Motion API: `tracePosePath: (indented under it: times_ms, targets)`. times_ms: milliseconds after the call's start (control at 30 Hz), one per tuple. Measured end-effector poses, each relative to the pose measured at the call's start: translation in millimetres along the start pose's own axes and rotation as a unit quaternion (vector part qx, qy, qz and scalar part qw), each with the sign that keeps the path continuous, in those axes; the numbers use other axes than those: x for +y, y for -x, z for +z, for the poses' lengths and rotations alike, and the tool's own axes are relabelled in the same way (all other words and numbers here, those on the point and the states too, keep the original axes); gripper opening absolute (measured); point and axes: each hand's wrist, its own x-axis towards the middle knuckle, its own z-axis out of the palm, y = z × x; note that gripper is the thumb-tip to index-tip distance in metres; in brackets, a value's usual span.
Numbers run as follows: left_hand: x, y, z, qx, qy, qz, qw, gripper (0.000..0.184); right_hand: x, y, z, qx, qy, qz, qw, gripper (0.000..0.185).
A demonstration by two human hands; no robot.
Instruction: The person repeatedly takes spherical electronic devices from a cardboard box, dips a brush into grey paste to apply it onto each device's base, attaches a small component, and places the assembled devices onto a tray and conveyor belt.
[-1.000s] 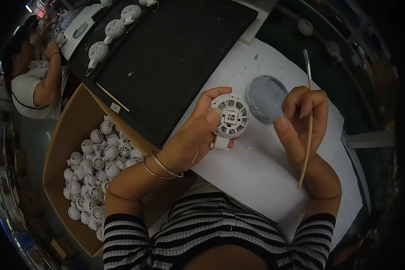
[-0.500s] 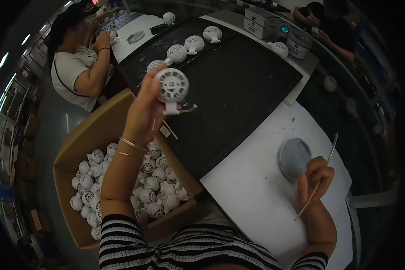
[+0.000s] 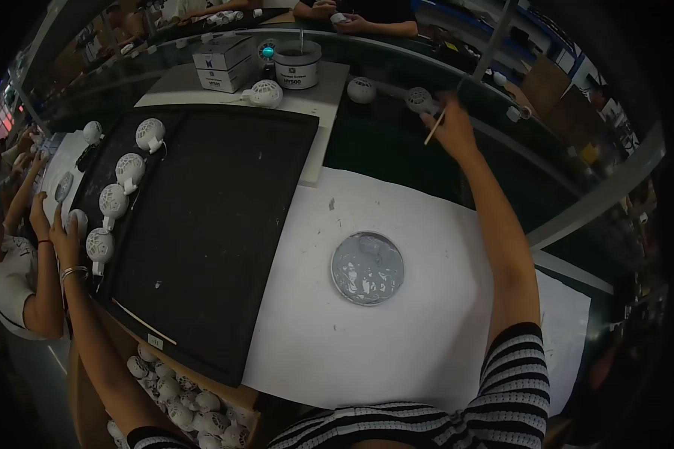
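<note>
My left hand (image 3: 64, 238), with bangles at the wrist, is at the far left beside the black tray (image 3: 202, 239). Its fingers are closed around a white slotted ball-shaped housing (image 3: 77, 222), partly hidden. Along the tray's left side several similar housings (image 3: 114, 200) stand in a row. My right hand (image 3: 457, 129) reaches over the green belt (image 3: 386, 146), holding a thin wooden-handled brush (image 3: 434, 127). Its fingers are at another white housing (image 3: 418, 99); whether they grip it I cannot tell. A round dish of grey paste (image 3: 368, 268) rests on white paper (image 3: 307, 329).
A cardboard box (image 3: 90, 396) full of white housings stands below the tray. Behind the tray are a grease tub (image 3: 297, 66), white cartons (image 3: 223, 63) and a housing (image 3: 266, 93). A metal post (image 3: 599, 191) slants at right. Co-workers sit at left and across the belt.
The view has turned to the right. My left hand has carried its housing to the tray's far left side. With the brush, my right hand has moved from beside the dish out over the belt.
</note>
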Motion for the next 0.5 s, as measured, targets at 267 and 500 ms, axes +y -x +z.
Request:
tracePosePath:
  times_ms: [267, 500]
  targets:
    - [166.0, 103.8, -56.8, 0.03, 0.264, -0.018, 0.964, 0.039, 52.9, -88.3, 103.5, -0.174, 0.135, 0.016, 0.975, 0.053]
    - [276.5, 158.9, -83.9, -0.211, 0.633, -0.198, 0.718, 0.043, -28.5, -59.7, 18.4, -0.024, -0.176, 0.003, 0.984, 0.046]
